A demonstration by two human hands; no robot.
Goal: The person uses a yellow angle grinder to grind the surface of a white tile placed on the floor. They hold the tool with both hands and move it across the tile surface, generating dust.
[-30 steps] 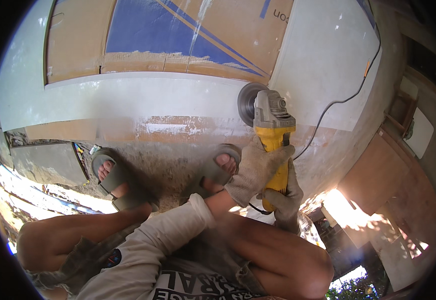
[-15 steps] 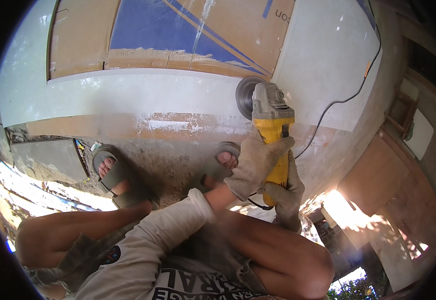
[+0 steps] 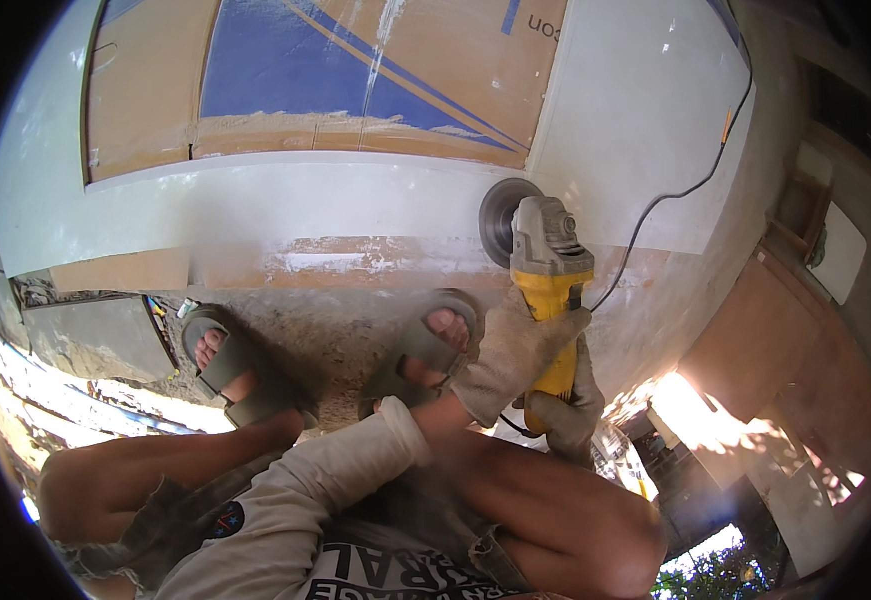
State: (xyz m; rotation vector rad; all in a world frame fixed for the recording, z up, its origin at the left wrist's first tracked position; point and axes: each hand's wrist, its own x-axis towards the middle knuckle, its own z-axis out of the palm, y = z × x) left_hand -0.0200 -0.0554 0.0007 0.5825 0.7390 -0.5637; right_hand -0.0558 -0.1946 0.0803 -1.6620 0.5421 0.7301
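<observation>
An angle grinder [image 3: 553, 285] with a yellow body and grey metal head is held in both my hands. Its round grey disc [image 3: 508, 222] is at the white panel, just below the right corner of a cardboard-covered area; I cannot tell whether it touches. My left hand [image 3: 521, 355], in a pale dusty work glove, wraps the middle of the yellow body. Lower down, my right hand [image 3: 571, 408], gloved as well, closes round the rear end of the grinder, close to my right knee. My palms are hidden.
The white panel [image 3: 646, 130] frames brown and blue cardboard [image 3: 286, 80]. A black cord [image 3: 646, 212] trails across its right side. My sandalled feet [image 3: 436, 335] stand on rough ground below its edge. Brown boards [image 3: 746, 340] lean at the right.
The grinder has come slightly toward me along the white panel, its disc moving away from the cardboard's corner. Both hands keep their grip. The whole view has shifted a little.
</observation>
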